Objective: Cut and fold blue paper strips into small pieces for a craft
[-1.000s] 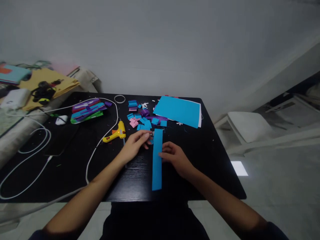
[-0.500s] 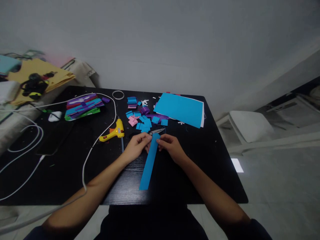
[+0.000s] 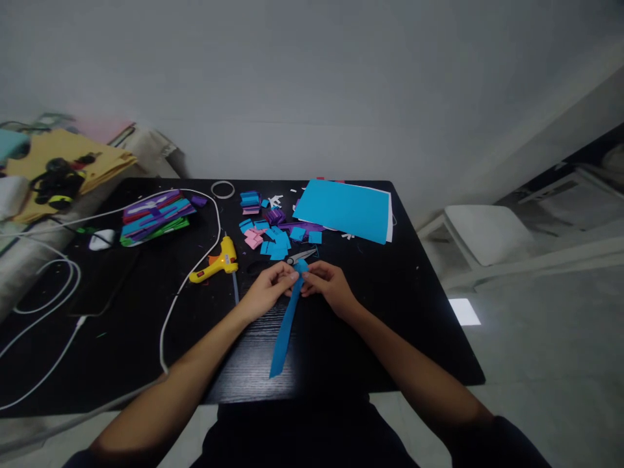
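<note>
A long blue paper strip runs from my fingers down toward the table's near edge, its lower end lifted and twisted. My left hand pinches the strip's far end from the left. My right hand pinches the same end from the right, fingertips meeting at the top of the strip. Just beyond the fingers lie scissors and a scatter of small blue, pink and purple paper squares.
On the black table lie a yellow glue gun with a white cord, a large blue paper sheet, a stack of coloured strips and a tape ring. A white chair stands to the right.
Both hands have come together at the strip's far end and pinched it. The strip, flat on the table before, now tilts to the left and is partly lifted.
</note>
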Available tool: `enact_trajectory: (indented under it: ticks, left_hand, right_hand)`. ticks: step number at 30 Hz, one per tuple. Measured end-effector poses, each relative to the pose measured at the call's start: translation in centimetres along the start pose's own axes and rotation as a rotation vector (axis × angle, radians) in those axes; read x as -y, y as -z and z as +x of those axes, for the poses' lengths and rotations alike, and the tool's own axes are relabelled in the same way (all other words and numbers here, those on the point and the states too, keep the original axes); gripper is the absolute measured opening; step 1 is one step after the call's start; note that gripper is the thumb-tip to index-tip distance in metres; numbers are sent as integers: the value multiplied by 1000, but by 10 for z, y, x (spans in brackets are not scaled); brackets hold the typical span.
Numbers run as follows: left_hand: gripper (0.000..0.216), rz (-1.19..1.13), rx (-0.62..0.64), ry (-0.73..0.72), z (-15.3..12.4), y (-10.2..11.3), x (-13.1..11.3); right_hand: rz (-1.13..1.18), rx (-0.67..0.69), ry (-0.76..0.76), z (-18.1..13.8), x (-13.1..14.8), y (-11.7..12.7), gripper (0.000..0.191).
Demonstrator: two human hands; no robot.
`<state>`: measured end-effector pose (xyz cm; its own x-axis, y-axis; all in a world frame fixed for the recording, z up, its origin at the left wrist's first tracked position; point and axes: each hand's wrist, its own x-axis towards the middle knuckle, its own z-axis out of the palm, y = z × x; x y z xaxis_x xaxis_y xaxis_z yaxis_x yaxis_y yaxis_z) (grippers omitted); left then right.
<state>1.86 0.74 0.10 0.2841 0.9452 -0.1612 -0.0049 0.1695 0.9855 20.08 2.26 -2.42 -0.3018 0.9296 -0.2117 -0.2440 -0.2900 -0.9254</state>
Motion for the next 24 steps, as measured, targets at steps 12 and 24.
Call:
enact_trajectory:
  ticks: [12,24]
  left_hand:
    - [46,-166,70,155,-3,-3,5]
    - [45,-231,90,223,-1,2,12]
  right_hand:
    - [-61,-42,102,-2,5,-3,28]
    - [-55,-35,103,-2,3,-2,28]
